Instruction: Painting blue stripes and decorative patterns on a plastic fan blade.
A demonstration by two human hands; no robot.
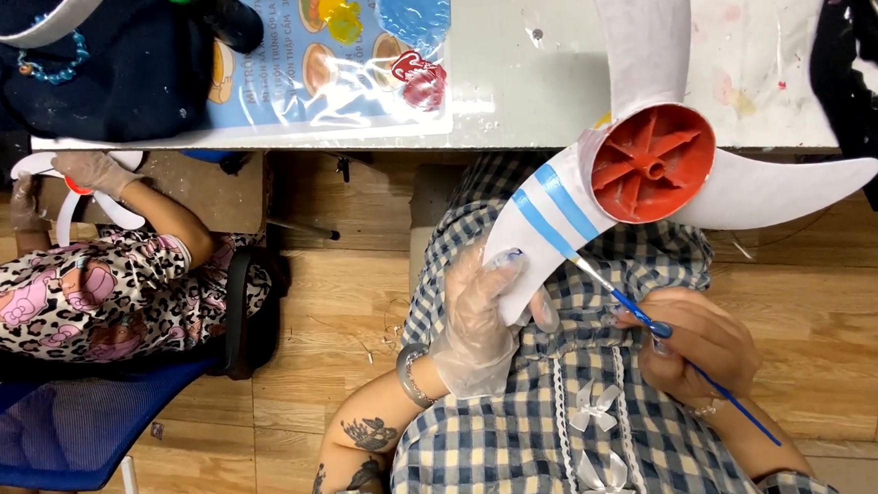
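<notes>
Wooden floor runs under a white table (550, 81) along the far edge, where a plastic sheet (350, 71) carries blobs of yellow, blue and red paint. Near the middle, the left hand (478, 320), in a clear glove, grips the tip of one blade of a white fan (655, 155) with a red hub, fingers wrapped round the blade edge and thumb on top. That blade slants from the hub down and left toward the lap, and two light-blue stripes cross it. The right hand (699, 344) sits just right of the blade tip, fingers pinched shut on a thin blue brush (664, 330). The brush's long axis runs from lower right up to the left, its tip touching the blade at the nearer stripe. At the far left another person's gloved hand (95, 173) holds a smaller white fan above a blue chair (68, 427).
</notes>
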